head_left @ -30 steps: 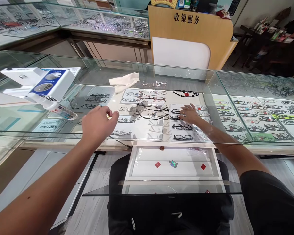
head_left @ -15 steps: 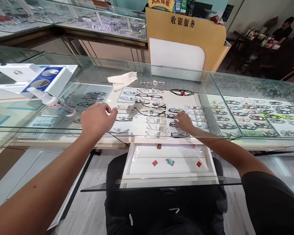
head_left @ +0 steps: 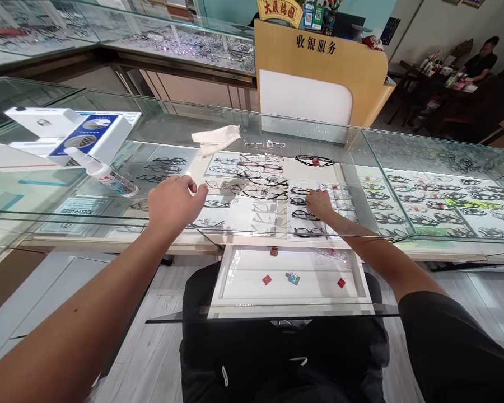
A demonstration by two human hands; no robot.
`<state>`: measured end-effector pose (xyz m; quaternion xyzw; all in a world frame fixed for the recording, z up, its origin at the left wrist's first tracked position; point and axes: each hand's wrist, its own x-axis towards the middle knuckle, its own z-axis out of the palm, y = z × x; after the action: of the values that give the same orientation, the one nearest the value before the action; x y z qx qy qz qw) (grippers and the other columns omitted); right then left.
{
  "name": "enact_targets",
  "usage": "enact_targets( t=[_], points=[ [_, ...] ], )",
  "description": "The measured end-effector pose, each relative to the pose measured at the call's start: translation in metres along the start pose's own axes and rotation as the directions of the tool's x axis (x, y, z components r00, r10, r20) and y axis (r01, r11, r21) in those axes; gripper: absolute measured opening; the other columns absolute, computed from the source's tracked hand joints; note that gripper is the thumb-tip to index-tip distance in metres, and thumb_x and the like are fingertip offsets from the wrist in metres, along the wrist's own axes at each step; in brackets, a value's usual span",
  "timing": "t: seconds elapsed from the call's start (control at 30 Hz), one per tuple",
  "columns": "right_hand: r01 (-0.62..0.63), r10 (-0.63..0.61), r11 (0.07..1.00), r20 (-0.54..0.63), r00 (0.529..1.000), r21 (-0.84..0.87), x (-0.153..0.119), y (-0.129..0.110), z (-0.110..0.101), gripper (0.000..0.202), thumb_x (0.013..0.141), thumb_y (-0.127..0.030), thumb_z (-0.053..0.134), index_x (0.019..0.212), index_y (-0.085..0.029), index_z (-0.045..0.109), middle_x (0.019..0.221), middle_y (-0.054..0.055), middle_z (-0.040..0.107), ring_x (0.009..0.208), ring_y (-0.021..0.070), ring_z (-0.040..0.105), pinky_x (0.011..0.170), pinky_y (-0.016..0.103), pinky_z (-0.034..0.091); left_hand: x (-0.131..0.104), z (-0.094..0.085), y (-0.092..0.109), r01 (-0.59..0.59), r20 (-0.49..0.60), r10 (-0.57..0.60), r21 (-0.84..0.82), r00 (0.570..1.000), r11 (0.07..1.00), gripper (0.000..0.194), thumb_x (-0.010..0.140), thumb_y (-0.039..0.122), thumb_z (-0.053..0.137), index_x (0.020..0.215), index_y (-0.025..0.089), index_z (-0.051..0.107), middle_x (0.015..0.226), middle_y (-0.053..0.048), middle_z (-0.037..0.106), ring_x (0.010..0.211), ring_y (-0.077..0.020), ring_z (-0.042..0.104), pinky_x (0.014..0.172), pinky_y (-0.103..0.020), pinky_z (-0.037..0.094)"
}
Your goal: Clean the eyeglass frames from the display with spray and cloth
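Observation:
My left hand is over the glass counter with thumb and fingers curled toward each other; whether anything small is between them cannot be made out. My right hand is inside the display, fingers bent, beside dark-framed glasses in a column of frames. Several pairs lie between my hands, among them black glasses on the glass. Farther back are a crumpled white cloth, a clear-framed pair and black glasses with a red tag.
A spray bottle and white-and-blue box stand at the left. An open drawer with red tags is above my lap. Rows of glasses fill the right case. A seated person is far back right.
My right hand has moved slightly up and right beside the dark frames. The view has shifted a little, and my left hand keeps nearly the same pose over the counter.

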<state>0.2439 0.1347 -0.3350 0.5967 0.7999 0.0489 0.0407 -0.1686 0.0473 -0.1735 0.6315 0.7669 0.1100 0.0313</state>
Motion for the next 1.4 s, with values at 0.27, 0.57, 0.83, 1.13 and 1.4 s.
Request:
enact_targets(
  t=[0.27,0.57,0.83,1.13,1.4],
  points=[
    [-0.016,0.011,0.992,0.048,0.999,0.124,-0.019,-0.015,-0.036,0.030,0.109,-0.029,0.053,0.126,-0.015,0.074,0.132,0.020,0.073,0.125,0.0353,0.065,0.110,0.057,0.050,0.003,0.006,-0.004,0.001,-0.021,-0.001,0.002,1.000,1.000,0.028,0.099,0.044,0.047,0.084,0.022,0.055,0.099,-0.012,0.067,0.100,-0.0320,0.063,0.076,-0.038,0.037],
    [0.195,-0.334,0.873,0.256,0.907,0.447,-0.120,-0.091,-0.108,0.026,0.103,-0.032,0.056,0.106,-0.023,0.081,0.111,0.007,0.081,0.101,0.0231,0.071,0.083,0.031,0.051,0.002,0.005,-0.004,-0.011,-0.036,0.011,0.005,0.999,1.000,0.028,0.098,0.045,0.048,0.083,0.022,0.054,0.096,-0.010,0.064,0.098,-0.0314,0.061,0.078,-0.039,0.037],
    [0.379,-0.602,0.488,-0.012,0.799,0.786,-0.142,-0.072,-0.242,0.024,0.102,-0.033,0.062,0.097,-0.020,0.081,0.091,0.003,0.080,0.080,0.0155,0.068,0.074,0.028,0.049,0.001,0.005,-0.002,-0.011,-0.039,0.011,0.003,0.999,1.000,0.028,0.099,0.044,0.046,0.084,0.022,0.054,0.098,-0.011,0.063,0.102,-0.0333,0.062,0.083,-0.043,0.041],
    [0.155,-0.152,0.988,-0.153,0.976,0.007,0.007,0.012,-0.212,0.035,0.101,-0.030,0.051,0.106,-0.017,0.084,0.149,0.015,0.068,0.141,0.0390,0.052,0.117,0.055,0.040,0.001,0.006,-0.005,-0.020,-0.045,0.020,-0.012,0.999,1.000,0.028,0.096,0.046,0.046,0.084,0.023,0.056,0.099,-0.012,0.067,0.100,-0.0345,0.064,0.082,-0.044,0.042],
    [0.123,-0.125,0.992,-0.142,0.982,-0.019,0.007,0.008,-0.202,0.042,0.102,-0.034,0.050,0.117,-0.012,0.082,0.140,0.016,0.074,0.138,0.0384,0.055,0.123,0.058,0.033,0.004,0.012,-0.009,-0.028,-0.072,0.026,-0.031,0.997,0.999,0.028,0.095,0.046,0.047,0.084,0.023,0.057,0.100,-0.014,0.070,0.098,-0.0349,0.065,0.079,-0.043,0.040]
  ],
)
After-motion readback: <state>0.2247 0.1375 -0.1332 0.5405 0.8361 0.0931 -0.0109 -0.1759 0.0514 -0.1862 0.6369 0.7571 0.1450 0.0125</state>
